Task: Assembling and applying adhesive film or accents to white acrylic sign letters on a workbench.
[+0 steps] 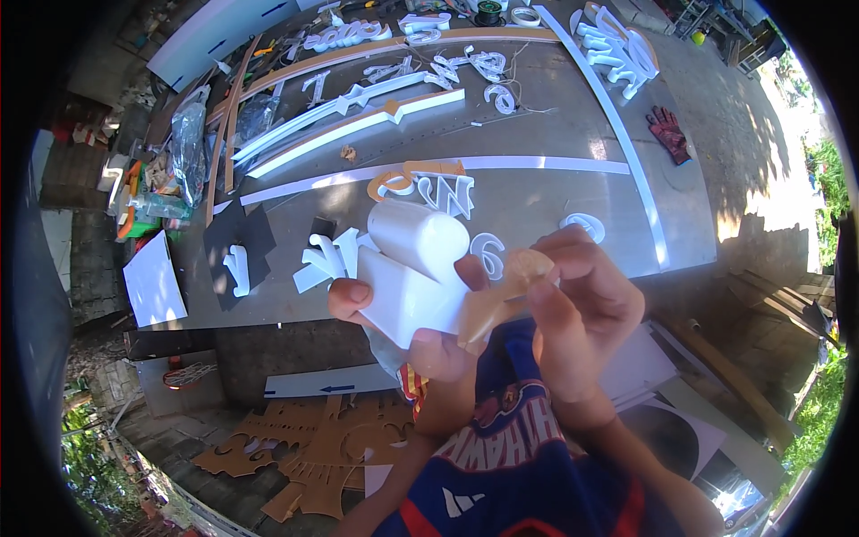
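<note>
My left hand [440,356] grips a thick white plastic letter [394,291] with a rounded lobe, held up in front of me over the table's near edge. Its thumb presses the near side while other fingertips wrap the far edges. From the letter's right side a strip of tan backing paper [490,311] curls away. The free end of that strip is pinched between the thumb and fingers of my right hand [583,309]. Where the strip meets the letter is partly hidden by my fingers. Behind the letter lie small white letters [445,194] on the table.
The grey metal table [537,134] carries long white strips [429,167], more white letters [617,54] and a dark red glove [668,136]. Clutter and plastic bags [188,143] crowd its left side. Cut brown sheets [335,452] lie below the table.
</note>
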A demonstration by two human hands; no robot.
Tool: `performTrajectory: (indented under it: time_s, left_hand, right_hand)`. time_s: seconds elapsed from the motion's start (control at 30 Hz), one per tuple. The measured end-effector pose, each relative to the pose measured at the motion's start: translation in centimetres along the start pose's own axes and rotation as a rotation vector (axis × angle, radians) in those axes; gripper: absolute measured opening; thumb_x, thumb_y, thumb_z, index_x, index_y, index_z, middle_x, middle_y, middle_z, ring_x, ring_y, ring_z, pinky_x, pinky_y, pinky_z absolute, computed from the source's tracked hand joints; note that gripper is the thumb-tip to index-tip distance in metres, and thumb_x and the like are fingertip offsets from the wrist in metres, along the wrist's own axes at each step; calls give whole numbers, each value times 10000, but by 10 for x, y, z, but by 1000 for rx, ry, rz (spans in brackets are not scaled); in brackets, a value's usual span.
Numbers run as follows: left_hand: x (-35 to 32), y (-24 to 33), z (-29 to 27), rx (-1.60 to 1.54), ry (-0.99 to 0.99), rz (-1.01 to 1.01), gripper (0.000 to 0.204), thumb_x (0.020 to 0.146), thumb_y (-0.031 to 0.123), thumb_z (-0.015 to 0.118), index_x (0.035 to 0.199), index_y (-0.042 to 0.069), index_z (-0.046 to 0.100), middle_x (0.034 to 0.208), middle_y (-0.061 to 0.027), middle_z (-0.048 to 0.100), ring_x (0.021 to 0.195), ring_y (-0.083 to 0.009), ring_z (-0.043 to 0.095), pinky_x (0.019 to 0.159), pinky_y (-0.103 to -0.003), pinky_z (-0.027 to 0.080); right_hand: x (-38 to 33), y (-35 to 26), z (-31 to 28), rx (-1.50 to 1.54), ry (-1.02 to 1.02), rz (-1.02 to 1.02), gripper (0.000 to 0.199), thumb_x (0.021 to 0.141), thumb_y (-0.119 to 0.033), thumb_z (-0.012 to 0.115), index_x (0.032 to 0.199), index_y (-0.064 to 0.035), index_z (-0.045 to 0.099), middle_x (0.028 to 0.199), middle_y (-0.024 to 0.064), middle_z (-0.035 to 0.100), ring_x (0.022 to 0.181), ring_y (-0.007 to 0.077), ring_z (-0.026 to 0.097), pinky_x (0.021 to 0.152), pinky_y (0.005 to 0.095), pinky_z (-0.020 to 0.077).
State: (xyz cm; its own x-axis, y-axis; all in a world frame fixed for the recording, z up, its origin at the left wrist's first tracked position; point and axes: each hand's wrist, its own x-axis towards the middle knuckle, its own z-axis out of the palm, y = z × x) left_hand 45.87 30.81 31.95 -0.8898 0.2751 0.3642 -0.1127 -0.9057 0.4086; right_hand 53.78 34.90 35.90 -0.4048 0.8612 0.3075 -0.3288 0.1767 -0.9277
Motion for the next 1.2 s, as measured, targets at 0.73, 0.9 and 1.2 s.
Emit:
performTrajectory:
  time_s: [0.73, 0.9, 1.2]
  left_hand:
    - [41, -3, -67, 11, -203, -138, 604, 858, 202, 600, 1388, 128, 319, 1103, -123, 456, 740, -128, 456, 606, -242, 359]
    - [51, -10, -107, 279, -10, -423, 552, 738, 162, 600, 1251, 66, 418, 972, -153, 589, 707, -151, 503, 603, -259, 386]
    - [-2, -46, -234, 828, 138, -1021, 455, 800, 187, 682, 1169, 9, 485, 1110, -89, 612, 891, -130, 561, 795, -257, 417]
  right_hand:
    - [20, 29, -78, 84, 101, 106, 95, 863, -45, 502, 821, 33, 534, 886, 179, 631, 782, 239, 670, 606, 297, 577]
    - [21, 68, -146, -225, 231, 251, 132, 881, -106, 550, 843, 13, 591, 901, 132, 645, 785, 206, 664, 639, 282, 553]
    - [-8, 181, -203, -296, 244, 584, 192, 889, -151, 578, 935, 30, 624, 849, 95, 651, 752, 179, 661, 686, 277, 537]
